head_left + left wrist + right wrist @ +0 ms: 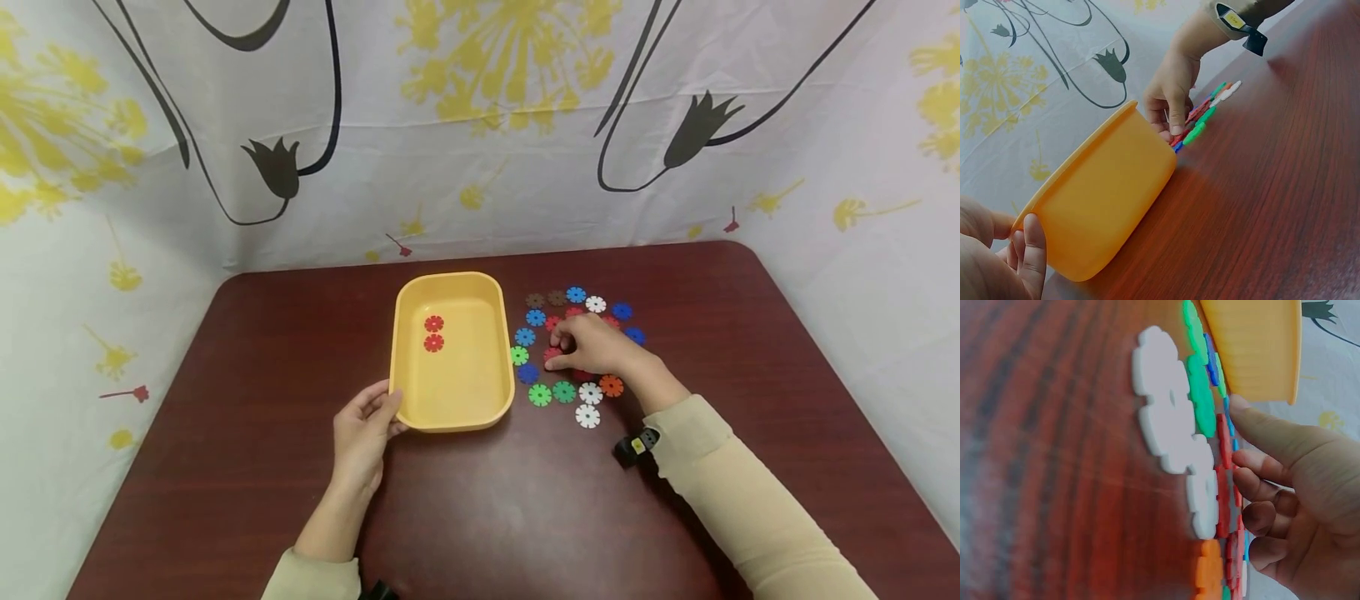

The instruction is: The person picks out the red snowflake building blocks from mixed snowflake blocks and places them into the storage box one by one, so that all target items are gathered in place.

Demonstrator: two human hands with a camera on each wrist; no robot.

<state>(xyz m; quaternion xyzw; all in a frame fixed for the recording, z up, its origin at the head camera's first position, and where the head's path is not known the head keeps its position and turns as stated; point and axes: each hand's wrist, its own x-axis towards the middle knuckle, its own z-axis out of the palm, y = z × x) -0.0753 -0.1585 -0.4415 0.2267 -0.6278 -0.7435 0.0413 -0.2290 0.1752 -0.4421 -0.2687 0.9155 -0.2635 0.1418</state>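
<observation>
My left hand grips the near left corner of a yellow plastic tray, thumb over the rim and fingers beneath. Two red notched discs lie inside, one above the other. Among loose discs right of the tray, my right hand has thumb and index finger on opposite edges of a red notched disc. In the right wrist view, the thumb and curled fingers reach down at the row of red discs. Part of the pile is hidden under this hand.
Around the right hand lie blue discs, green discs, white discs, brown discs and an orange disc. All rest on a dark red-brown table. A patterned cloth hangs behind it.
</observation>
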